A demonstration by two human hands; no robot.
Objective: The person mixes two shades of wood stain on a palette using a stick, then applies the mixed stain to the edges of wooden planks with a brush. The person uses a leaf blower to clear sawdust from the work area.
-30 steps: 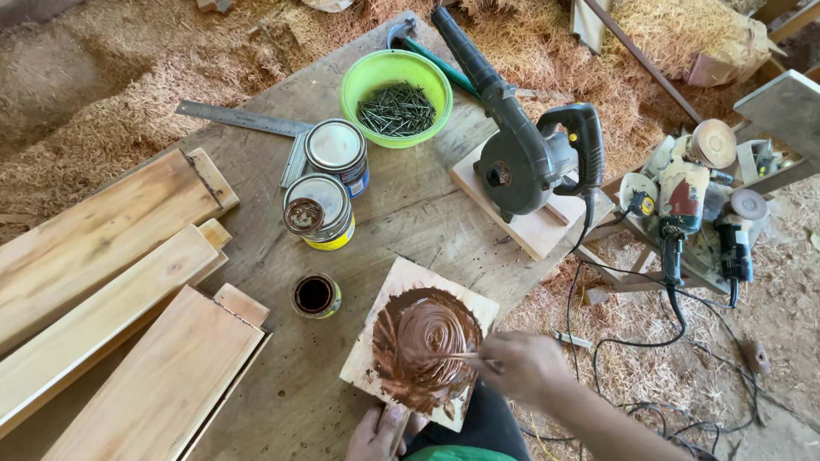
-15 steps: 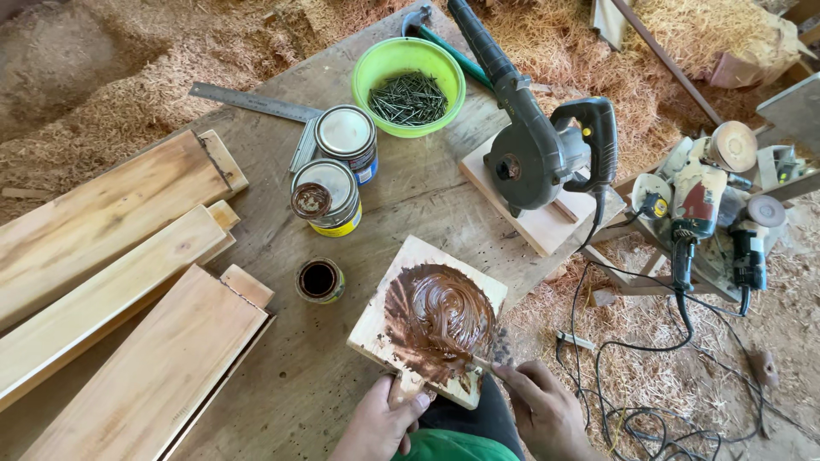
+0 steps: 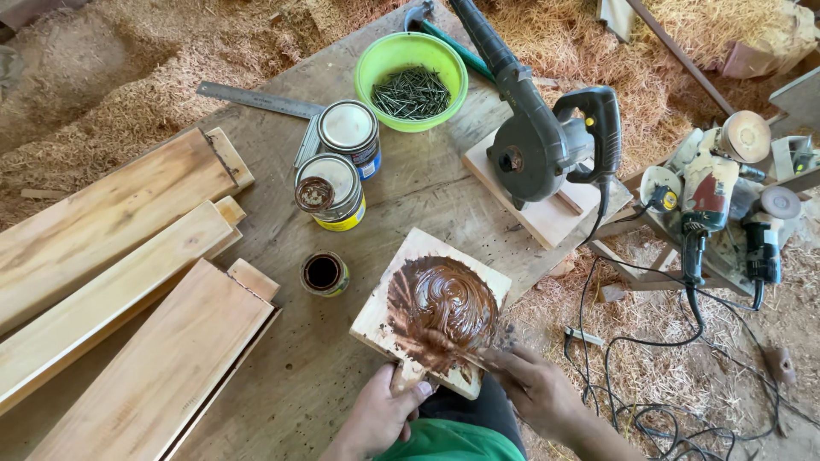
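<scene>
A square wooden block (image 3: 382,313) lies on the workbench, smeared with glossy brown paste (image 3: 442,309). My left hand (image 3: 384,411) grips the block's near edge with thumb on top. My right hand (image 3: 534,388) holds a thin flat spreading tool (image 3: 468,358) whose tip rests in the paste near the block's lower right corner. A small open tin of dark liquid (image 3: 324,273) stands just left of the block.
Two larger cans (image 3: 331,189) (image 3: 348,133), a green bowl of nails (image 3: 412,79), a metal ruler (image 3: 259,100) and a black electric blower (image 3: 542,141) sit farther back. Several planks (image 3: 128,299) lie left. Power tools (image 3: 717,192) and cables (image 3: 649,376) crowd the right.
My right hand dragged the spreading tool from the middle of the paste down to the block's lower right corner. My left hand stayed on the near edge. The camera view shifted slightly.
</scene>
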